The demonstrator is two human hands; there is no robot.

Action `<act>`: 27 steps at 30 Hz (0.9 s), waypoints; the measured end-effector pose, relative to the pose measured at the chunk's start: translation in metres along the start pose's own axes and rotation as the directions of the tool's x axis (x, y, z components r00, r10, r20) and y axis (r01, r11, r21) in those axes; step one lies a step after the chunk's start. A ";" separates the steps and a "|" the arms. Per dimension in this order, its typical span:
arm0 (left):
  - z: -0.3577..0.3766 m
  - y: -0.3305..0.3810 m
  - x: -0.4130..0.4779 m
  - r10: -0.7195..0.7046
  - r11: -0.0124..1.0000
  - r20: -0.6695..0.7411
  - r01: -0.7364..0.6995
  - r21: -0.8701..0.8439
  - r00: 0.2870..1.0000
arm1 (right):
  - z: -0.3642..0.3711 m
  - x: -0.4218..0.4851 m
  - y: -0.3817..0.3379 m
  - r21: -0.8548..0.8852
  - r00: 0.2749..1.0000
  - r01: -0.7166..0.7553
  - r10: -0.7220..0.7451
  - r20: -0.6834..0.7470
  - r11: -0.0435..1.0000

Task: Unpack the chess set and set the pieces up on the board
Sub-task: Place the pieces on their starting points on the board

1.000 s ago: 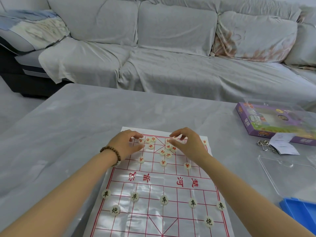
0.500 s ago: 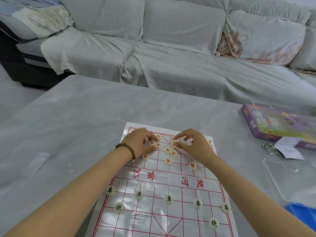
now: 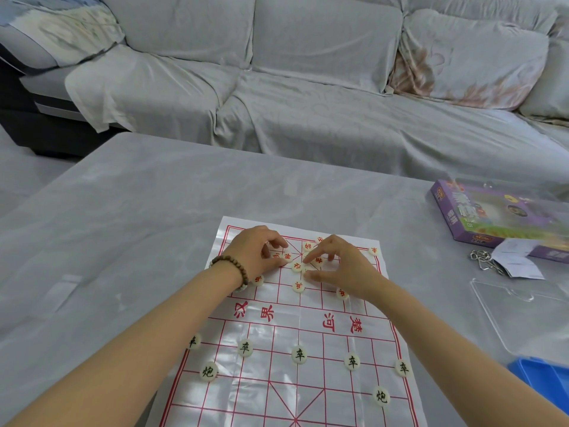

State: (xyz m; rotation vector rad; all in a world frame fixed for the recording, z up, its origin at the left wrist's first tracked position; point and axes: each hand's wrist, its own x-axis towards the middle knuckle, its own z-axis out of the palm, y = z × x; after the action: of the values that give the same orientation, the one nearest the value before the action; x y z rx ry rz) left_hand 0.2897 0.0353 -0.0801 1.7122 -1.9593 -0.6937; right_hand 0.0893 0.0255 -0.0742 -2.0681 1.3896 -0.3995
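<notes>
Head view: the board point(image 3: 277, 380) lies on the grey table point(image 3: 138, 226) at 6 o'clock, with black pieces point(image 3: 299, 354) lined along its near rows. Both hands are at its 12 o'clock end among the red pieces point(image 3: 297, 267). The left hand point(image 3: 255, 257), with a bead bracelet point(image 3: 231, 266) on the wrist, has its fingers curled over two of them; whether it grips one cannot be told. The right hand point(image 3: 348, 272) is loosely spread, its index fingertip touching a red piece. A purple box point(image 3: 492, 217) sits at 2 o'clock.

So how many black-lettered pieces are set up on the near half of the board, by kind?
Black soldiers: 5
Black cannons: 2
Total: 7
</notes>
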 end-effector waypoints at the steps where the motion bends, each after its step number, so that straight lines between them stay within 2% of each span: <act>1: -0.001 -0.001 -0.001 0.001 1.000 -0.002 -0.001 -0.017 1.000 | 0.000 0.000 0.001 0.000 1.000 -0.003 0.003 -0.004 1.000; 4: -0.002 0.000 -0.004 0.022 0.999 0.019 -0.022 -0.031 1.000 | 0.002 0.004 0.003 -0.031 0.998 -0.017 0.016 -0.055 0.999; 7: -0.001 0.006 -0.006 0.032 0.999 0.038 -0.033 0.038 0.999 | 0.004 0.008 0.004 -0.027 0.992 -0.050 0.046 -0.120 0.998; 11: 0.004 0.013 -0.003 0.034 0.990 0.022 -0.036 0.133 0.999 | 0.005 0.008 0.004 -0.012 0.990 -0.035 0.033 -0.136 0.999; 21: 0.001 0.006 0.004 -0.008 0.999 -0.086 0.011 0.037 0.996 | -0.008 0.007 0.006 0.043 0.973 -0.021 0.030 -0.229 0.999; 27: -0.011 -0.011 0.000 -0.043 0.997 -0.078 0.048 0.057 0.996 | -0.004 0.013 0.004 -0.008 0.984 -0.050 0.048 -0.169 0.999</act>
State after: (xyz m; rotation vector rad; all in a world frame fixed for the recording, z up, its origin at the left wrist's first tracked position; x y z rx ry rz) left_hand 0.3045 0.0332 -0.0786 1.7965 -1.9113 -0.5828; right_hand 0.0896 0.0113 -0.0749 -2.0448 1.5421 -0.5577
